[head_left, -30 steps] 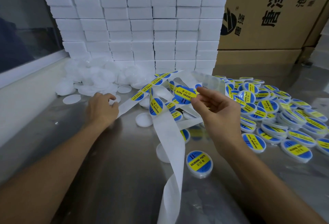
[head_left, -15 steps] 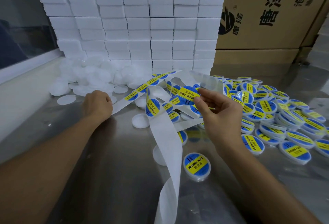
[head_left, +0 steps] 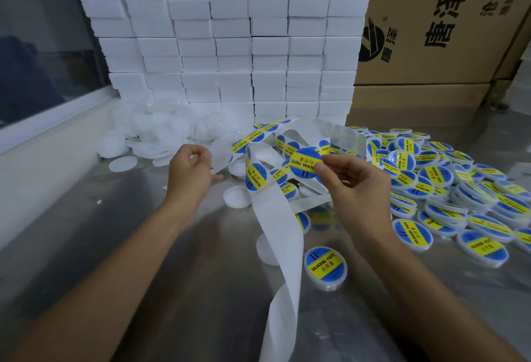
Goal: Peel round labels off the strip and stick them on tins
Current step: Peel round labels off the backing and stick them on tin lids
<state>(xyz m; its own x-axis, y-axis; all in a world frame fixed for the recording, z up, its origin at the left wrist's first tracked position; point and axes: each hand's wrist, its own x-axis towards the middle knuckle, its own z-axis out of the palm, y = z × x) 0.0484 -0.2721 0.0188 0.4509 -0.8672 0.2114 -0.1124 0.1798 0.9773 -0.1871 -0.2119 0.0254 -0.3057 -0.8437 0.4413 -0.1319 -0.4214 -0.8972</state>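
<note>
Apparently label (head_left: pixel 305 162) in right grip (head_left: pixel 349 186) (fingertips)

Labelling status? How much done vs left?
Done: a large pile of labelled tins on the right, plus one near. In hand: right hand pinches a peeled label; left hand holds the strip. Left: a heap of unlabelled white tins behind the left hand.

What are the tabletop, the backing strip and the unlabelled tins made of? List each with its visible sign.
Tabletop: probably stainless steel; grey, brushed, softly reflective.
Backing strip: looks like glossy release paper; thin, white, curling freely.
Unlabelled tins: apparently frosted plastic, not metal; milky and translucent.
</note>
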